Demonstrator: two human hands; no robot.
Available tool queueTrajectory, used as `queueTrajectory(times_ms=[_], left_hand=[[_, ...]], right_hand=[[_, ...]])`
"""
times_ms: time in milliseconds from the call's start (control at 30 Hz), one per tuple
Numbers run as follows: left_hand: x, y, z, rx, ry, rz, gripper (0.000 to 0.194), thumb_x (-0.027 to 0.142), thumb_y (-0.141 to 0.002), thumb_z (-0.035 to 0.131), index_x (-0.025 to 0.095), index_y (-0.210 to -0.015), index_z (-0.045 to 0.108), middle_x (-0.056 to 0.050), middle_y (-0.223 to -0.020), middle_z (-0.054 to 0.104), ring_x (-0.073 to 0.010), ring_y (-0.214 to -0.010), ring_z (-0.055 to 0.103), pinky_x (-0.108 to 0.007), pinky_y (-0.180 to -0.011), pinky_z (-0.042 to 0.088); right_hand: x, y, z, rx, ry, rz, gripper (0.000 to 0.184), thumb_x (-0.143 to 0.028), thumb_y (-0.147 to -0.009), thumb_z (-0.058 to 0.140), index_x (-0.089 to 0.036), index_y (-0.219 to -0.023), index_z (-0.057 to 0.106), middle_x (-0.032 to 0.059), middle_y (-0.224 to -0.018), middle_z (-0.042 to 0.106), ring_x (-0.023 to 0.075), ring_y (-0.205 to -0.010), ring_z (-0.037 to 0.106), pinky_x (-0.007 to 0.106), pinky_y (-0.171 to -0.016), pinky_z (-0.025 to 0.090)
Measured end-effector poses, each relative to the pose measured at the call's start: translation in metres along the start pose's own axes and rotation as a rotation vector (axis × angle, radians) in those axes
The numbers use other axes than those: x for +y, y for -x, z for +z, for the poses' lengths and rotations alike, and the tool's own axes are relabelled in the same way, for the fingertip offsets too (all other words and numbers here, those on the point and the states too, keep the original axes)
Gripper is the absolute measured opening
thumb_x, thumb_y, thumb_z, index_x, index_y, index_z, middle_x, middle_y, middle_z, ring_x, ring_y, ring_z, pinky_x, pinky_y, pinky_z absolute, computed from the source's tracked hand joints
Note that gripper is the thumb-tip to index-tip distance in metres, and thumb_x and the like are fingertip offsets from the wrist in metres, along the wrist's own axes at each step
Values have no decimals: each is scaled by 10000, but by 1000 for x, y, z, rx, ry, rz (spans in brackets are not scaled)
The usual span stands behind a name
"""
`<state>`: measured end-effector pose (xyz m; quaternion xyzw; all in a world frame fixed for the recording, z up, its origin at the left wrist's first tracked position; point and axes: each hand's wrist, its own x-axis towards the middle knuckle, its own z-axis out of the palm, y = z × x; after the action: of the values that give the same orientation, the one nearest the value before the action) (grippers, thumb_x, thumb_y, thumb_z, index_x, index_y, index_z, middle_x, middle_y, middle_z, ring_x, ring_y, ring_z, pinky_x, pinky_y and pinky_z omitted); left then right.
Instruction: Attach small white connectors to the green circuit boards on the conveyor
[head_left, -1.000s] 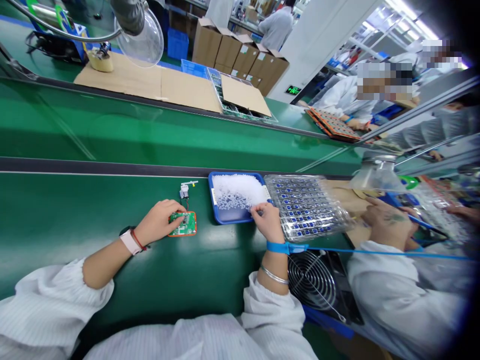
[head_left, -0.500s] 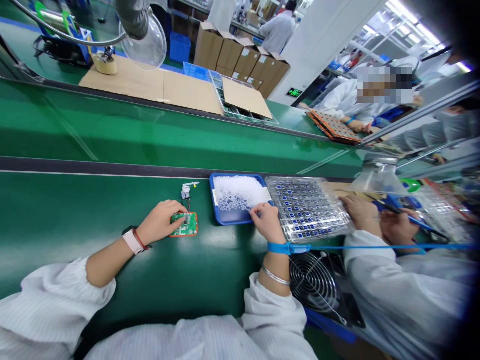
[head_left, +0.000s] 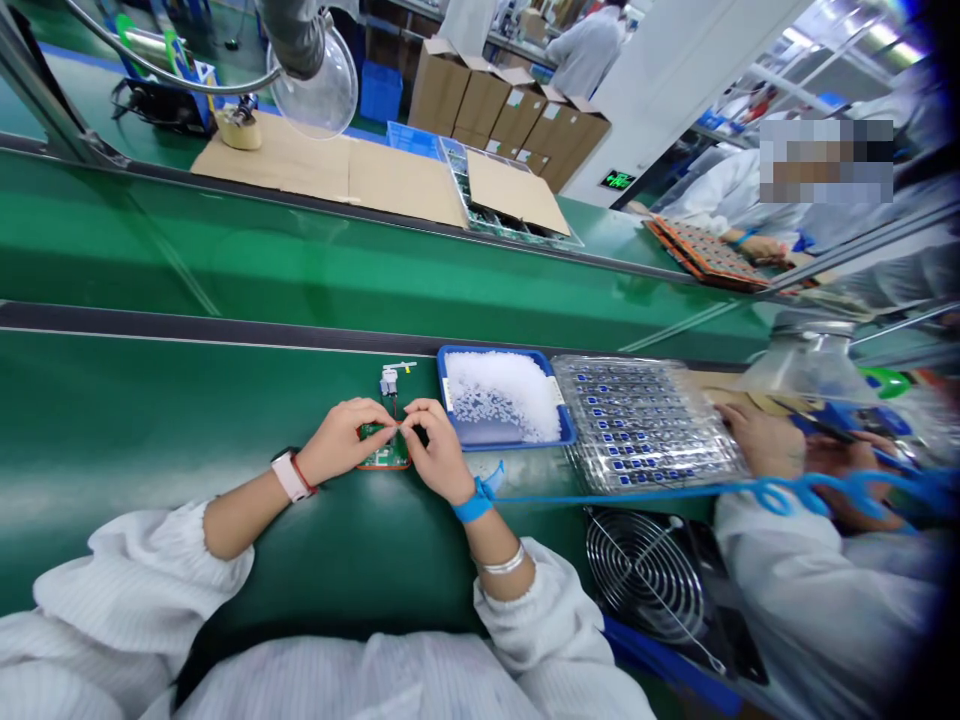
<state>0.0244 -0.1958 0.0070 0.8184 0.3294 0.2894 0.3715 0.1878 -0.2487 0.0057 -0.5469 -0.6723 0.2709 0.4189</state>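
Observation:
A green circuit board (head_left: 386,458) with an orange edge lies flat on the green bench in front of me. My left hand (head_left: 351,435) rests over its left side, closed with the fingers at the board. Fingertips of my right hand (head_left: 436,448) are pinched at the board's upper right edge and meet those of the left. Whatever sits in that pinch is too small to make out. From the board's top, thin dark and red wires lead to a white connector (head_left: 389,381) with a small yellow mark.
A blue tray (head_left: 495,443) of small white pieces stands right of the board. Beside it are clear plastic trays (head_left: 645,420) of blue-marked parts. A blue coiled cord (head_left: 622,497) runs from my right wrist. Further right are a co-worker's hands (head_left: 765,440) and a fan (head_left: 645,575).
My right hand has left the blue tray and moved left to the circuit board, joining the left hand there. The left thumb and fingers have shifted towards the board's upper edge.

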Motion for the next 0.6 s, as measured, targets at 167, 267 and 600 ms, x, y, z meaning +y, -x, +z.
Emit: queueTrajectory(times_ms=[167,267,600], left_hand=[[0,0,0,-26,-4,-35,163,263,-859,536,186,-804,670,-35,-858,685,-173,-834,600,-320,-767,448],[-3,1,1,-24,3,-29,149,263,-849,549,186,-813,671,-34,-859,683,-173,-835,599,-323,-778,450],[-4,-1,1,-35,-70,-60,131,178,-801,581,178,-707,672,-24,-825,667,-166,-803,595,-314,-762,447]], right_hand=[[6,3,3,-5,-42,35,105,-202,-853,467,-207,-772,534,63,-947,513,182,-958,522,355,-871,426],[7,3,3,-6,-40,38,103,-201,-850,469,-208,-774,537,62,-947,517,185,-965,518,361,-875,425],[13,2,7,-79,9,57,111,-149,-814,470,-196,-723,514,69,-932,519,186,-958,508,364,-854,423]])
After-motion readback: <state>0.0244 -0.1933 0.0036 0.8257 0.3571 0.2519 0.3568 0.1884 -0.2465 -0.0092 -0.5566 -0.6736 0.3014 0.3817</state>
